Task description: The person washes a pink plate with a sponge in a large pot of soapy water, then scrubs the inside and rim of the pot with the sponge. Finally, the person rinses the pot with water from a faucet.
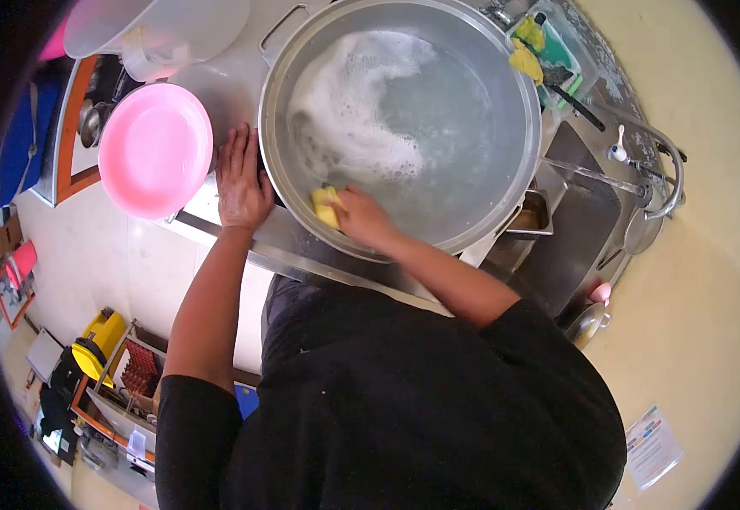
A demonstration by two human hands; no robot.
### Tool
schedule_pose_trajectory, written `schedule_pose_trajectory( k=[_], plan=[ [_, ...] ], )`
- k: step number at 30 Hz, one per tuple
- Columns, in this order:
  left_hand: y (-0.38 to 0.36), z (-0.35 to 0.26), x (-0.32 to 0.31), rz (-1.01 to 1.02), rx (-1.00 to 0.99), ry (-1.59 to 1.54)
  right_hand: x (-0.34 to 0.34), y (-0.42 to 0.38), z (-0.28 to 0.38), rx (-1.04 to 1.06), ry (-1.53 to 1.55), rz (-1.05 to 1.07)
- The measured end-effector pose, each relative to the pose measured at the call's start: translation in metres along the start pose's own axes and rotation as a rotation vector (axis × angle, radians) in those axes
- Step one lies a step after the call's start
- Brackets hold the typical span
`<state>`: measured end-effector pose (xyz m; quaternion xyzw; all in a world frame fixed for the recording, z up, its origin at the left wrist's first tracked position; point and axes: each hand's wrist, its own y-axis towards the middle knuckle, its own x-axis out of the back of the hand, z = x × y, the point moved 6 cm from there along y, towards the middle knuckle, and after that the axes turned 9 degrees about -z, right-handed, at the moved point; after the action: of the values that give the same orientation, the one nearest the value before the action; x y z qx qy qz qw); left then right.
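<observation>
A large round metal pot [401, 127] holds cloudy water with white foam. Inside its near left part, my right hand [360, 217] grips a yellow sponge [327, 206] against the inner wall. My left hand [244, 183] lies flat with its fingers stretched out, on the metal counter beside the pot's left outer side, holding nothing. Just left of that hand is a pink oval basin [156, 151].
A running faucet [643, 194] sends water toward the pot's right side, over a metal sink [587, 221] with a small metal container [533, 214]. Yellow cloths [526, 61] and a green tray [561, 55] are at the upper right. Clear plastic containers [179, 30] stand upper left.
</observation>
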<state>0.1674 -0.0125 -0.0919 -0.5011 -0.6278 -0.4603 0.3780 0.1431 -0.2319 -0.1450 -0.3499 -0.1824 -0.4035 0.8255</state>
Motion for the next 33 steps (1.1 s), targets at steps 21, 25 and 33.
schedule_pose_trajectory(
  k=[21,25,33],
  plan=[
    [0.000,0.003,-0.002,-0.003,0.008,0.004,0.014,0.002,0.016,-0.056,0.007,-0.045],
    [0.000,0.001,-0.003,0.008,-0.001,0.011,0.026,-0.029,-0.030,0.121,-0.007,0.055],
    [-0.002,0.005,-0.004,0.000,-0.017,0.019,0.270,0.012,-0.133,0.275,-1.239,-0.071]
  ],
)
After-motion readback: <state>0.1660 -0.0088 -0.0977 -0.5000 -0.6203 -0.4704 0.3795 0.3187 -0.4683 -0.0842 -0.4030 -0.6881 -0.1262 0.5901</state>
